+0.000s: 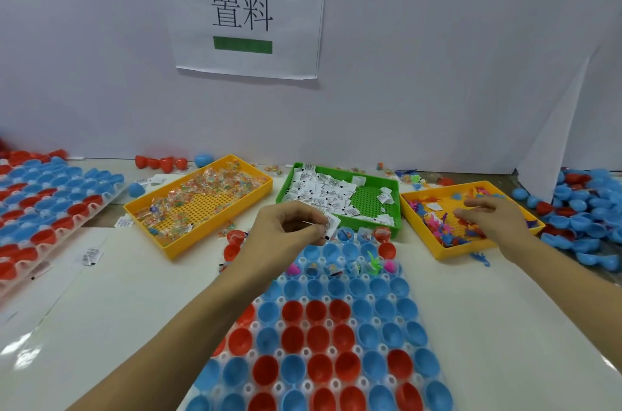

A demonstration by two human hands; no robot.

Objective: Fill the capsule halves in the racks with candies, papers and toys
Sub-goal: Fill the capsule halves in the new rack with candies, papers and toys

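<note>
- Where the near edge of the desk is reached, a white rack of red and blue capsule halves is seen; these cups are judged light, stiff and smooth, so they are best left seated in the rack and filled from above.
- Most of the nearer cups are seen bare, while a row further up and the farthest row already hold small items.
- Above the far end of the rack, a folded paper is pinched by the left hand between thumb and fingertips; the grip is clamped on the slip.
- The slip is judged featherlight, limp and easily creased or blown, so it is best taken by an edge and let go low over a cup.
- Beyond, the right hand is held over the toy tray, with fingers loosely spread and nothing visibly held.
- The toys look like tiny, spiky plastic figures in pink, blue and orange; they are judged light, stiff and prone to tangle, so one is best picked by a limb.
- Further off, white printed slips are heaped in a green tray.
- To its left, the candies lie in a yellow tray; their clear wrappers are judged slippery and crinkly, best taken by a twisted end.
</note>
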